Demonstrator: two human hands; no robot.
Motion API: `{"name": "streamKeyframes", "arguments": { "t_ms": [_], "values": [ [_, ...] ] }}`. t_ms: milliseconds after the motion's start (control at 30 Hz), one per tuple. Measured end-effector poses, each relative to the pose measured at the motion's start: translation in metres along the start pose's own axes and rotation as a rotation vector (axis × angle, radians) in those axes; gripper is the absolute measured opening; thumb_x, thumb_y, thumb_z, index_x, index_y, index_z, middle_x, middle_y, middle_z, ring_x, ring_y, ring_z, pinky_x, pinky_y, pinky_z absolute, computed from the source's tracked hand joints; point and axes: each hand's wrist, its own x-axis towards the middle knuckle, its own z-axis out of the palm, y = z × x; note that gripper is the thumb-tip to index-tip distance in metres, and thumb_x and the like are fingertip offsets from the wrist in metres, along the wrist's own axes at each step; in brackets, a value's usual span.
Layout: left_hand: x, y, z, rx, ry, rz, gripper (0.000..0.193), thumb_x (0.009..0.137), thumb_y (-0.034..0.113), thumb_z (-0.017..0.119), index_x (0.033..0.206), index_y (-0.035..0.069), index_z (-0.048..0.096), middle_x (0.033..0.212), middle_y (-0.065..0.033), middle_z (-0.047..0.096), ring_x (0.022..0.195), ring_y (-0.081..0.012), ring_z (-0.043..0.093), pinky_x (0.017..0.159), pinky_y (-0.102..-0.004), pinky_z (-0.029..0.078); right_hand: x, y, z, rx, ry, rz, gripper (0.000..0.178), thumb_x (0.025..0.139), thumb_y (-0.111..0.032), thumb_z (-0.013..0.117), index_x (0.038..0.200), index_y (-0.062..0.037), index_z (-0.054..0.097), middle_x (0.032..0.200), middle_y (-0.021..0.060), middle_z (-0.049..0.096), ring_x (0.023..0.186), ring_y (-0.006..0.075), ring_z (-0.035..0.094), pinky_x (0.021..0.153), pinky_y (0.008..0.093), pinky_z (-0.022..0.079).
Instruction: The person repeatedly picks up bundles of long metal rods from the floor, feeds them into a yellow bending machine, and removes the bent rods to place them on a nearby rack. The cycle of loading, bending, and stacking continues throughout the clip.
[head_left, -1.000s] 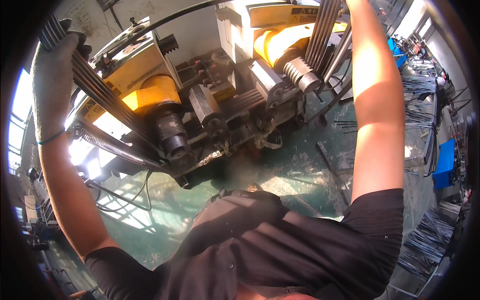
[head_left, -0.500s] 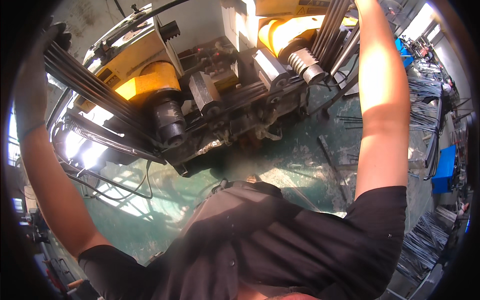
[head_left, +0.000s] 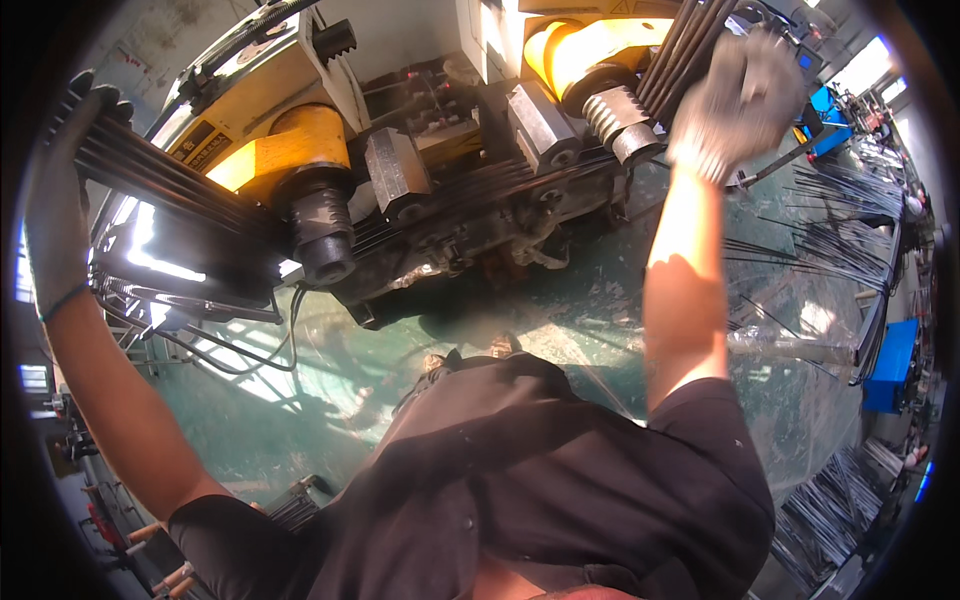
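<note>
The bundle of long dark metal rods (head_left: pixel 170 180) slants at the left of the machine, from the far left down to the near end of the left roller. Similar dark rods run across the middle, and a further group of dark rods (head_left: pixel 685 55) slants upward at the far right. Whether these are one continuous set cannot be determined.

The left hand (head_left: pixel 68 160), in a grey glove with dark fingertips, is at the far left; its fingers are closed around the upper part of the left bundle. The right hand (head_left: pixel 745 100), in a pale grey knitted glove, is just beside the right group. It is blurred; whether its fingers are closed, or touch the rods, cannot be determined.

Next to the left bundle is a bent yellow metal arm (head_left: pixel 305 150) with a dark ribbed cylindrical roller (head_left: pixel 322 220). A second yellow arm (head_left: pixel 600 48), at the right, carries a silver ribbed roller (head_left: pixel 612 118). Between the rollers are two grey hexagonal steel blocks (head_left: pixel 395 172).

Below is a worn green floor (head_left: pixel 260 445) with sunlit patches. Farther right are a rack of thin metal rods (head_left: pixel 850 230) and a blue box (head_left: pixel 890 365).
</note>
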Motion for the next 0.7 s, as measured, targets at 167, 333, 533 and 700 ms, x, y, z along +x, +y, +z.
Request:
{"name": "streamKeyframes", "arguments": {
  "t_ms": [167,333,533,700],
  "values": [
    [0.010,0.075,0.034,-0.346,0.005,-0.113,0.017,0.097,0.011,0.067,0.108,-0.002,0.063,0.095,-0.0161,0.071,0.083,-0.0278,0.073,0.075,-0.0375,0.061,-0.192,0.037,-0.068,0.177,0.039,0.698,0.024,0.096,-0.015,0.078,0.107,0.0013,0.065,0.098,0.0070,0.066,0.089,0.0194,0.063,0.088,0.0368,0.055],
    [0.003,0.051,0.015,0.171,-0.049,0.090,0.025,0.105,0.014,0.054,0.126,0.007,0.065,0.117,-0.0124,0.071,0.106,-0.0247,0.070,0.097,-0.0386,0.054,-0.221,0.070,-0.047,0.263,-0.153,1.262,0.036,0.098,-0.020,0.073,0.123,0.0052,0.070,0.117,0.0138,0.074,0.102,0.0236,0.070,0.089,0.0361,0.056],
    [0.006,-0.006,-0.012,0.133,-0.054,0.010,0.041,0.115,0.019,0.039,0.146,0.012,0.066,0.137,-0.0081,0.071,0.128,-0.0197,0.067,0.116,-0.0361,0.049,-0.218,0.084,-0.011,0.701,-0.102,1.714,0.043,0.094,-0.025,0.083,0.125,0.0026,0.070,0.108,0.0114,0.076,0.086,0.0237,0.073,0.073,0.0370,0.060],
    [-0.001,0.015,-0.013,0.407,-0.108,0.113,0.041,0.114,0.021,0.042,0.144,0.010,0.068,0.126,-0.0080,0.075,0.119,-0.0186,0.070,0.107,-0.0333,0.050,-0.220,0.086,-0.004,0.513,-0.179,1.733,0.048,0.091,-0.033,0.086,0.121,0.0021,0.073,0.111,0.0090,0.078,0.083,0.0219,0.073,0.070,0.0364,0.059]
  ]
}}
